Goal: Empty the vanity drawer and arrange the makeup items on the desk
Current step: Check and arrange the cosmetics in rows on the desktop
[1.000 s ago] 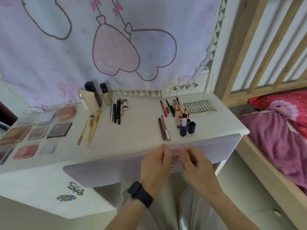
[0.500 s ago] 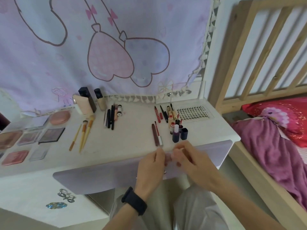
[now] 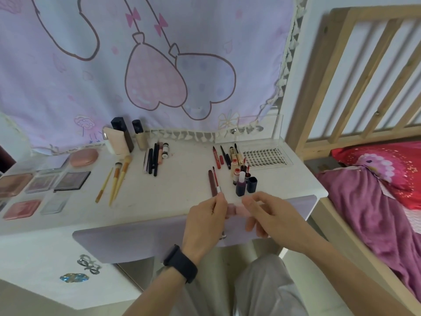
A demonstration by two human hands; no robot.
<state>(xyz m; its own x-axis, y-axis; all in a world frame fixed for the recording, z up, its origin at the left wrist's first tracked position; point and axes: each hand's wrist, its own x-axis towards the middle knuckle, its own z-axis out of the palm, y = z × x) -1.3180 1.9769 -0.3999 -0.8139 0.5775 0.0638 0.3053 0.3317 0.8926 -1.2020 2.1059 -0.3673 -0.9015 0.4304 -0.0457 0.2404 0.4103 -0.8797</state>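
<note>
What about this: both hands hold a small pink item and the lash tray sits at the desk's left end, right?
No: the head view shows the lash tray at the right end of the desk. The left hand and right hand do hold the small pink item.

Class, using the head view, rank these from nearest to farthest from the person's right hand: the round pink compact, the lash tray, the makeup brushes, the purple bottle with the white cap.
From the right hand:
1. Purple bottle, just ahead of it.
2. Lash tray, back right.
3. Makeup brushes, centre-left.
4. Pink compact, far left, at the back.
</note>
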